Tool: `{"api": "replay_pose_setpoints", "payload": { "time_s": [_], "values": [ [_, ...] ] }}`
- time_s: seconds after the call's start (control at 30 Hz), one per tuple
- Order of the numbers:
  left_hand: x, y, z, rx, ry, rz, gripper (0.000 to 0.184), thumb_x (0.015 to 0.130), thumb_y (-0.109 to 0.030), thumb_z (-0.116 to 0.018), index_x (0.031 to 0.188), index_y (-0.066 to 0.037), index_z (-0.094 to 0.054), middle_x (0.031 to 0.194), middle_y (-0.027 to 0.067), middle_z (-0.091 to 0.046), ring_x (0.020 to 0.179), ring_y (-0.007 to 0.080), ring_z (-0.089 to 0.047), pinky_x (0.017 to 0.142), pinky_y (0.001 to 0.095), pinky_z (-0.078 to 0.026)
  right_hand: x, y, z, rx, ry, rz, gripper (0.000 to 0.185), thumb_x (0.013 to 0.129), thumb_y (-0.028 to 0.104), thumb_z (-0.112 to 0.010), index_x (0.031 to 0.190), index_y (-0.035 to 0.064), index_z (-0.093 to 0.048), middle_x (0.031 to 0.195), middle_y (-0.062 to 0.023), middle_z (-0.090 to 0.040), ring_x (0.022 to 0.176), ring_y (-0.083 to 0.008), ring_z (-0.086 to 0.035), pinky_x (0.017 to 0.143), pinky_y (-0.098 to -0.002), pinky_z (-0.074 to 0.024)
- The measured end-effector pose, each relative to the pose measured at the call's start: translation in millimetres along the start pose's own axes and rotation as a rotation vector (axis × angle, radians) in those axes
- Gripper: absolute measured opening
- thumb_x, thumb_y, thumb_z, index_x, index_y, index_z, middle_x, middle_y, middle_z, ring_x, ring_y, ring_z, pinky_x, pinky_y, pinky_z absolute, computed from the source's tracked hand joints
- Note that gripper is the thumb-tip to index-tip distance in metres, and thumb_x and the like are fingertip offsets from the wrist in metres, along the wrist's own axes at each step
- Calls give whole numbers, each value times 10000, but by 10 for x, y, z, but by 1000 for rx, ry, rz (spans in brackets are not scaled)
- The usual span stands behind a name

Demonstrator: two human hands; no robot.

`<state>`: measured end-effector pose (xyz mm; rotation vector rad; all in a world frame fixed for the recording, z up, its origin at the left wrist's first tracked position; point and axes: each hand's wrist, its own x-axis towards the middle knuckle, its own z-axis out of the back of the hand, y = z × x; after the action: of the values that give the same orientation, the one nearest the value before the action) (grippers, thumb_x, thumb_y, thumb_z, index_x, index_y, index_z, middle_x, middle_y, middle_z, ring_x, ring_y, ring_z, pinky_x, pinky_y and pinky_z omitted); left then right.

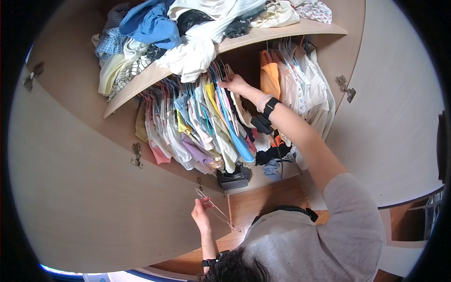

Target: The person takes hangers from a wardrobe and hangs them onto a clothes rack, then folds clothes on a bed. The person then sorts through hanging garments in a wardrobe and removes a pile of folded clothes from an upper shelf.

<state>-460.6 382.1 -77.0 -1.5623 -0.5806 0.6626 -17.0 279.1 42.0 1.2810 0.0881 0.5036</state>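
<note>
While shelf [319, 29] holds heaped clothes [152, 26], wardrobe [66, 89] below holds hanging garments [226, 131].

The right arm [307, 136] is reaching from the shoulder, a black band [270, 107] circling its wrist, and the right grip [236, 84] is curling its fingers just below the front edge of the shelf [268, 36]; well apart from that edge, the left forearm [208, 242] is pointing forward, the left grip [201, 213] pinching with thumb and fingers
</note>
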Motion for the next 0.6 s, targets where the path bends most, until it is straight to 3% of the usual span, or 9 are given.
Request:
{"api": "replay_pose_setpoints", "payload": {
  "time_s": [0.1,0.13,0.23,0.27,0.3,0.4,0.47,0.57,0.6],
  "values": [
    [-49,64,83,5,-21,23,492,934,-384,-394,913,48,-626,843,103,-641,628,144,-570,717,286,-449,99,-53,25,139,99,-61,353,713,289,-706,908,7,-626,856,-101,-635,762,-177,-586,715,-303,-458],
    [-51,107,138,12,-33,31,491,934,-384,-392,914,46,-627,842,102,-641,629,145,-571,721,288,-447,108,-95,47,75,55,-61,334,712,275,-708,909,16,-631,826,-89,-631,761,-160,-584,710,-301,-460],
    [-100,140,248,33,-61,54,486,935,-381,-389,916,41,-630,839,103,-644,632,145,-576,729,291,-442,10,-169,213,327,-3,-78,310,747,272,-677,901,10,-619,829,-72,-621,753,-130,-557,706,-287,-443],
    [-112,140,266,40,-70,61,485,936,-380,-387,917,39,-630,838,103,-644,633,144,-578,730,292,-441,144,-325,317,53,-98,-59,301,775,284,-642,912,17,-616,836,-67,-620,762,-129,-553,701,-294,-441],
    [-112,154,281,39,-73,65,484,936,-379,-386,917,38,-631,836,102,-645,632,143,-578,730,291,-439,87,-328,462,-1,-146,-23,394,764,361,-630,921,0,-623,819,-102,-636,746,-180,-579,705,-330,-456],
    [-97,177,338,36,-89,60,482,936,-377,-384,915,36,-632,829,99,-646,628,140,-578,719,287,-436,-86,-424,942,79,-284,-24,356,795,359,-611,879,13,-634,795,-83,-636,740,-188,-570,691,-322,-446],
    [-93,198,345,26,-98,43,481,936,-377,-385,909,34,-632,824,97,-646,624,137,-576,699,280,-436,-69,-606,1365,-44,-357,21,375,798,356,-603,888,-7,-628,799,-106,-637,766,-212,-586,720,-321,-443],
    [-102,223,294,-7,-125,72,481,937,-373,-385,898,40,-630,818,96,-645,618,136,-574,659,270,-441,-192,-462,1708,-256,-315,-142,341,797,309,-609,907,-13,-592,841,-118,-614,832,-223,-567,755,-324,-426],
    [-121,233,286,3,-114,69,482,937,-372,-387,895,43,-628,817,96,-644,618,135,-571,652,268,-445,-236,-452,1694,-369,-397,-19,349,791,301,-613,930,-17,-581,884,-139,-607,863,-246,-566,777,-333,-426]
  ]
}}
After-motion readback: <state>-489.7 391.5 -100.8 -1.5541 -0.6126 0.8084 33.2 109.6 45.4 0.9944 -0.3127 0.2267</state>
